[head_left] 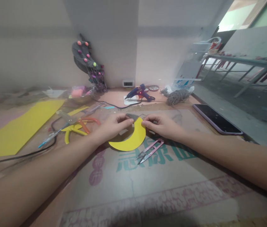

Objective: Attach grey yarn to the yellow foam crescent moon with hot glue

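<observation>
A flat yellow crescent (138,138), of paper or thin foam, lies between my hands, its upper tip covered in grey material (133,117) that looks like wound yarn. My left hand (120,123) is closed, thumb and fingers pinching at this grey tip. On the other side, my right hand (159,124) pinches the crescent's outer edge near the top; a strand in those fingers is too fine to make out. Just below my right hand lie pink-handled thread snips (150,151), blades pointing down and left.
Behind the crescent, a blue glue gun (136,92) stands on a white card. Grey yarn (178,96) and a phone (217,119) are at right. Scissors (55,135), orange-and-yellow-handled tools (86,124) and a yellow sheet (26,126) lie left. A decorated grey crescent (84,56) leans against the wall.
</observation>
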Tool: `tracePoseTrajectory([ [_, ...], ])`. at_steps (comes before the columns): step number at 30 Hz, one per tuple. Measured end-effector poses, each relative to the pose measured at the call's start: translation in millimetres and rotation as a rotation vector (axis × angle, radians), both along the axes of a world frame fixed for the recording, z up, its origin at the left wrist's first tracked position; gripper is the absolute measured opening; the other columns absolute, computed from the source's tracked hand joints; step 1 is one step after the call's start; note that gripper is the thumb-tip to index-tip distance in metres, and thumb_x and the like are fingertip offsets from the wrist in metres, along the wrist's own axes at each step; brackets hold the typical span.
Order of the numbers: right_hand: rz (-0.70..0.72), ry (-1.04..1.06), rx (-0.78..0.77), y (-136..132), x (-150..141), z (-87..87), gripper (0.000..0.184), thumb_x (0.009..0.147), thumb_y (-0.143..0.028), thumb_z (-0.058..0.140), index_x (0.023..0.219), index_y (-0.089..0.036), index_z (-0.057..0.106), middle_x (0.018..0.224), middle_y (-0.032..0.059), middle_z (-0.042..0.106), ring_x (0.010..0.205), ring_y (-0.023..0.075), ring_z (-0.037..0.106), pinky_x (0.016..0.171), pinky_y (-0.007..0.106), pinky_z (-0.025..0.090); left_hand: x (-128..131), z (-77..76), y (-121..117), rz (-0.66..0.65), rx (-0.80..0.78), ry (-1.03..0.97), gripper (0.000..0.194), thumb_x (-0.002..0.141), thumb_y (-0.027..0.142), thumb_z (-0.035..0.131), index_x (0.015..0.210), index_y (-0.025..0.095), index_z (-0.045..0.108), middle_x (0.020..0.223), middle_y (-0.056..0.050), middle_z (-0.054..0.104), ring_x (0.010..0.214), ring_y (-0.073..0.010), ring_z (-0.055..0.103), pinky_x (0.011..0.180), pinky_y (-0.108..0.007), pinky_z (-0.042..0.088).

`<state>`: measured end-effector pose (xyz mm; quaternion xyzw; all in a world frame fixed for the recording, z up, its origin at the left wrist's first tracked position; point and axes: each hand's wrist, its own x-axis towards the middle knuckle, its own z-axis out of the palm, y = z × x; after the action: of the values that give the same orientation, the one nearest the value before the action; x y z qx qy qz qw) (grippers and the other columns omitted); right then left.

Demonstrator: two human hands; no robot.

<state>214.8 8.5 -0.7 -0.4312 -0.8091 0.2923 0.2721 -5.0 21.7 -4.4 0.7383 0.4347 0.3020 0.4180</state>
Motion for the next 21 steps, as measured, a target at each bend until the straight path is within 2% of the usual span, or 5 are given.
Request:
tracePoseTrajectory([
  [5,0.011,-0.021,-0.007,0.3,0.8,-0.4,0.028,0.091,-0.038,0.049,0.082,-0.017,0.065,0.072,0.0011,0.065,0.066,0.0137,0.058,0.06,0.024,0.042,-1.6,0.2,0.6,-0.006,0.052,-0.042,0.032,0.086,0.045,0.054,0.076,0.015,0.063,0.076,-0.001,0.066,0.073,-0.0142,0.059,0.067,-0.023,0.045],
  [10,0.041,-0.032,0.013,0.3,-0.4,-0.8,0.025,0.091,-0.037,0.05,0.082,-0.017,0.064,0.074,0.001,0.065,0.067,0.014,0.058,0.062,0.025,0.043,-1.0,-0.7,-0.2,0.033,0.064,-0.041,0.034,0.085,0.049,0.056,0.08,0.016,0.061,0.075,-0.001,0.067,0.067,-0.0127,0.058,0.064,-0.023,0.044],
  [15,-0.068,0.057,0.308,-2.7,0.7,-1.1,0.017,0.088,-0.033,0.058,0.093,-0.017,0.061,0.085,0.0041,0.061,0.075,0.0153,0.056,0.066,0.027,0.045,1.3,-0.4,-1.7,0.017,0.03,-0.018,0.036,0.082,0.05,0.058,0.08,0.015,0.061,0.073,-0.001,0.064,0.063,-0.0122,0.056,0.059,-0.022,0.042],
  [18,0.005,0.054,0.42,-3.3,1.4,-1.5,0.017,0.089,-0.029,0.057,0.101,-0.017,0.063,0.095,0.0059,0.058,0.078,0.0146,0.055,0.07,0.028,0.046,2.4,-0.9,-2.7,-0.014,0.009,-0.001,0.036,0.083,0.05,0.057,0.08,0.015,0.06,0.069,0.0,0.061,0.06,-0.0121,0.054,0.056,-0.022,0.041],
  [21,0.085,0.042,0.42,-2.1,0.4,-2.5,0.014,0.089,-0.024,0.057,0.098,-0.018,0.065,0.096,0.0061,0.057,0.079,0.0145,0.055,0.07,0.029,0.046,2.6,-1.0,-3.5,-0.033,-0.005,0.028,0.036,0.083,0.051,0.056,0.083,0.015,0.061,0.067,0.0,0.061,0.058,-0.012,0.054,0.054,-0.022,0.041],
])
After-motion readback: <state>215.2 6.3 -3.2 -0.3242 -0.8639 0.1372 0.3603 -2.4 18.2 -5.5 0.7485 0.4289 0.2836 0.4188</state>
